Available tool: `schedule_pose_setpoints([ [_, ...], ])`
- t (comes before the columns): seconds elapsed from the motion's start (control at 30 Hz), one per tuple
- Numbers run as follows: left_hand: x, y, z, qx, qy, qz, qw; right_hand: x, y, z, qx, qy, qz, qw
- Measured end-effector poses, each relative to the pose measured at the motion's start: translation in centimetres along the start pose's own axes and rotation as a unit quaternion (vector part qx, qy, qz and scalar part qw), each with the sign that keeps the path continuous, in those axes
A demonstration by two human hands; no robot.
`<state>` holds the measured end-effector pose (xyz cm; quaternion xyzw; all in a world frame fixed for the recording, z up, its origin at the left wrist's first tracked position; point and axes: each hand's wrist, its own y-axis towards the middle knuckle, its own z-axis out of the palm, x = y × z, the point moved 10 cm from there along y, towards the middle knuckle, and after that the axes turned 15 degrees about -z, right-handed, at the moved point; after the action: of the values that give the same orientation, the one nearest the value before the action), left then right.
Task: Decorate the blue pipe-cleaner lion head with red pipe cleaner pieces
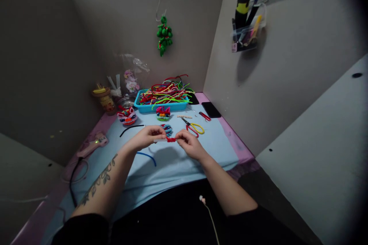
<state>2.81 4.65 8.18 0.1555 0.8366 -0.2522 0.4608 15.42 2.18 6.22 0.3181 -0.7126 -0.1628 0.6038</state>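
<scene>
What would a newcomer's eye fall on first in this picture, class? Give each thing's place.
Probably the blue tray heaped with bright, many-coloured fuzzy stems at the back of the table. Next, the green ornament hanging against the back panel above it. Then, closer in, a small red fuzzy piece held between the left hand and right hand.

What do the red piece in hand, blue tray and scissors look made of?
Red piece: perhaps chenille, fuzzy and matte, but small here. Blue tray: likely plastic, smooth, evenly coloured. Scissors: probably metal blades, thin and dark; bright, smooth handles, perhaps plastic.
</scene>
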Motion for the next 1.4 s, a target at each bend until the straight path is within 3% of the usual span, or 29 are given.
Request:
schedule_pose_setpoints([
  [0.13, 1.0, 0.4, -0.5, -0.053, -0.022, -0.02, 0.998, -3.2, -1.1, 1.8, -0.034, 0.186, 0.147, 0.971],
  [0.27, 1.4, 0.7, -0.3, -0.074, -0.037, -0.014, 0.996, -4.1, -1.5, 2.8, -0.07, 0.285, 0.208, 0.933],
  [0.37, 1.9, 0.9, -0.3, -0.092, -0.028, -0.026, 0.995, -4.7, -1.8, 2.7, -0.095, 0.297, 0.23, 0.922],
  [0.5, 1.7, 0.9, -0.6, -0.122, -0.004, -0.011, 0.992, -5.6, -2.1, 1.5, -0.124, 0.214, 0.22, 0.944],
  [0.6, 1.6, 0.8, -0.7, -0.142, 0.006, -0.015, 0.99, -5.6, -2.0, 0.5, -0.125, 0.105, 0.185, 0.969],
  [0.73, 1.9, 0.8, -0.5, -0.155, -0.009, -0.031, 0.987, -3.2, -1.1, -1.1, -0.127, -0.096, 0.073, 0.985],
  [0.87, 2.3, 0.8, -0.3, -0.151, -0.035, -0.04, 0.987, -0.4, -0.5, -1.1, -0.114, -0.224, -0.027, 0.967],
  [1.1, 3.8, 1.1, 0.5, -0.105, -0.116, -0.07, 0.985, 1.4, -0.8, -0.5, -0.086, -0.312, -0.111, 0.94],
  [1.4, 5.6, 1.7, 0.8, -0.106, -0.263, -0.103, 0.953, 3.7, -1.5, 0.5, -0.079, -0.46, -0.207, 0.86],
])
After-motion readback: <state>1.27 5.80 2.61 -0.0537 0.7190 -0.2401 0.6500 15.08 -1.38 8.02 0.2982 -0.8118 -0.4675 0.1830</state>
